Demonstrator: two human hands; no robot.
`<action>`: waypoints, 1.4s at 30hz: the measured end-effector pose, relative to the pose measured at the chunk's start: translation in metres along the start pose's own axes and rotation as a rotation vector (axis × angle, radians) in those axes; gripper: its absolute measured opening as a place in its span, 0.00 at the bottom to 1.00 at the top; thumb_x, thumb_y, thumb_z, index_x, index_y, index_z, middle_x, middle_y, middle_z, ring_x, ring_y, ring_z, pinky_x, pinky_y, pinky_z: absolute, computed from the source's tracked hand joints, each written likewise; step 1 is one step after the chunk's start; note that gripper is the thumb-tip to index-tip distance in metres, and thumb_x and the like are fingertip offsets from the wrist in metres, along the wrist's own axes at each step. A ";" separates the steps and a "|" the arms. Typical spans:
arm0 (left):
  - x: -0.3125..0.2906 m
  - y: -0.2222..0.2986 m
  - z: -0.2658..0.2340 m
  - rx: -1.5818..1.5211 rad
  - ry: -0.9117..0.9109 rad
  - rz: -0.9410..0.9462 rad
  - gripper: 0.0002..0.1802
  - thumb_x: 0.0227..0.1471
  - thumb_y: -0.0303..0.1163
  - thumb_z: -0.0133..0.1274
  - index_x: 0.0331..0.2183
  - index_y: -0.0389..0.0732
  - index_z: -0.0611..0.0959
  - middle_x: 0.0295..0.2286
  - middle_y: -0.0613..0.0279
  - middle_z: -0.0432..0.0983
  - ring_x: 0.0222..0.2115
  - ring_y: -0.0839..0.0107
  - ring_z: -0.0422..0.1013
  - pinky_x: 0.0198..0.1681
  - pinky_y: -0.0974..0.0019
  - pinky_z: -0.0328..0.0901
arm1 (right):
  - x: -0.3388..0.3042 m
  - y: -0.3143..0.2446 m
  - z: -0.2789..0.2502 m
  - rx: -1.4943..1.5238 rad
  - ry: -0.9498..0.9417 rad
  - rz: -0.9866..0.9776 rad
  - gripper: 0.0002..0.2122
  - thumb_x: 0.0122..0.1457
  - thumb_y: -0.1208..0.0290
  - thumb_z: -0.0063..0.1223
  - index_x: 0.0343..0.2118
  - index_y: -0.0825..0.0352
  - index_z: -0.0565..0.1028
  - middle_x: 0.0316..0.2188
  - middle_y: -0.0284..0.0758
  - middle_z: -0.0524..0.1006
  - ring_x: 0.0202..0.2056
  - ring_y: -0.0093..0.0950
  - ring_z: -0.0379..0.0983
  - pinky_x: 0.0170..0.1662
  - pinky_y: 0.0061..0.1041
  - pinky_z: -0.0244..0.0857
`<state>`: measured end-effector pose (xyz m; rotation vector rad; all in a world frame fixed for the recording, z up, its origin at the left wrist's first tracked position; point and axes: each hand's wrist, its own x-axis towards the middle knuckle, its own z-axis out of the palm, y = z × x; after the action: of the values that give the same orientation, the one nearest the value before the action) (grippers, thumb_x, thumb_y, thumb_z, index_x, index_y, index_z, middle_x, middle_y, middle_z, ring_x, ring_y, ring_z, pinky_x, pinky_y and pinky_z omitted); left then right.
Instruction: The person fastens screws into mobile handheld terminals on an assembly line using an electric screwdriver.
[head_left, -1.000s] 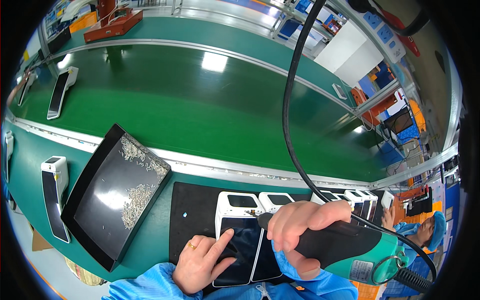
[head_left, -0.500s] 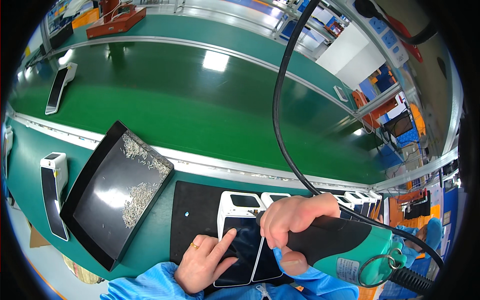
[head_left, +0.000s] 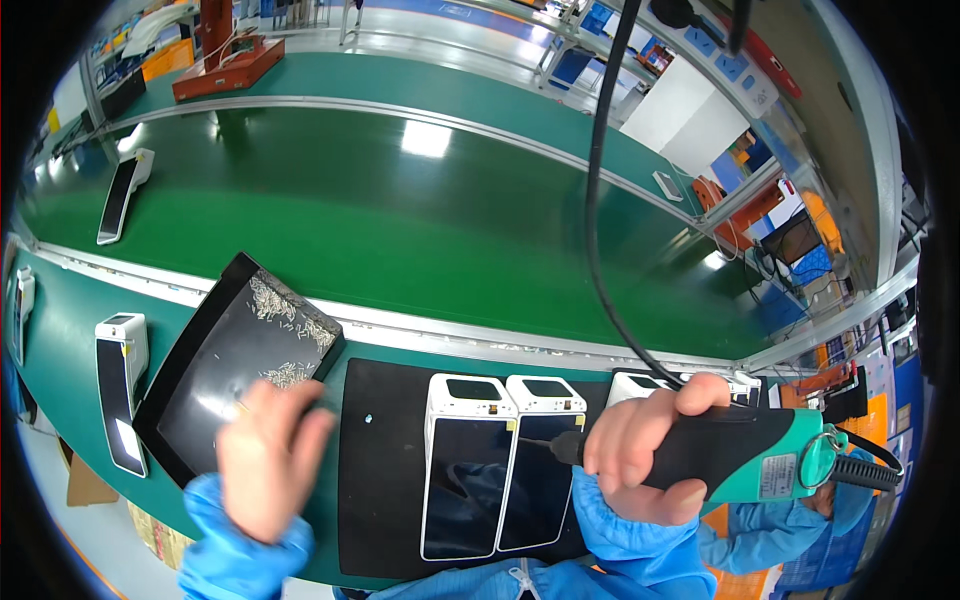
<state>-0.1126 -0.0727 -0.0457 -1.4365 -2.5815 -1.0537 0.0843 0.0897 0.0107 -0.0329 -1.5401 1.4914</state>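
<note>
My right hand [head_left: 650, 450] is wrapped round a green and black electric screwdriver [head_left: 745, 450]. Its bit points left, over the right-hand one of two white handheld terminals [head_left: 545, 470]. The left-hand white terminal [head_left: 465, 480] lies beside it, dark screen up, on a black mat [head_left: 385, 470]. My left hand [head_left: 265, 455], somewhat blurred, is over the right side of a black tray [head_left: 200, 400]. Its thumb and fingers are apart, close to a pile of small silver screws [head_left: 290, 375]; nothing shows between them.
More white terminals [head_left: 635, 385] stand right of the mat, partly behind my right hand. One terminal [head_left: 120, 390] lies left of the tray, another [head_left: 122, 195] on the green belt [head_left: 400, 220]. A black cable [head_left: 595, 200] hangs ahead. Someone in blue [head_left: 775, 530] is at the right.
My left hand has left the terminal's screen and moved left over the screw tray. The right hand has shifted right with the screwdriver, uncovering the second terminal.
</note>
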 end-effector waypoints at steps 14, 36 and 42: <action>0.044 -0.081 0.026 -0.119 -0.390 0.002 0.04 0.39 0.21 0.55 0.24 0.36 0.77 0.22 0.59 0.67 0.23 0.65 0.68 0.26 0.67 0.63 | 0.001 -0.004 -0.016 0.062 -0.031 0.036 0.24 0.52 0.53 0.52 0.40 0.65 0.56 0.14 0.29 0.65 0.12 0.22 0.63 0.16 0.21 0.63; -0.036 0.048 0.050 -0.570 -0.164 0.388 0.12 0.33 0.26 0.64 0.24 0.39 0.78 0.21 0.64 0.74 0.21 0.69 0.71 0.24 0.71 0.66 | 0.005 -0.010 0.010 0.385 -0.246 -0.010 0.20 0.54 0.58 0.52 0.38 0.63 0.55 0.16 0.33 0.68 0.13 0.25 0.66 0.17 0.23 0.66; -0.036 0.048 0.052 -0.562 -0.088 0.427 0.12 0.33 0.26 0.64 0.25 0.39 0.78 0.21 0.64 0.73 0.21 0.70 0.71 0.23 0.71 0.66 | 0.001 -0.010 0.009 0.414 -0.271 0.046 0.19 0.54 0.58 0.51 0.39 0.63 0.56 0.16 0.33 0.68 0.14 0.26 0.67 0.18 0.25 0.67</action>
<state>-0.0400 -0.0541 -0.0705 -2.0544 -1.9443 -1.7363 0.0839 0.0814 0.0208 0.3909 -1.4129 1.8851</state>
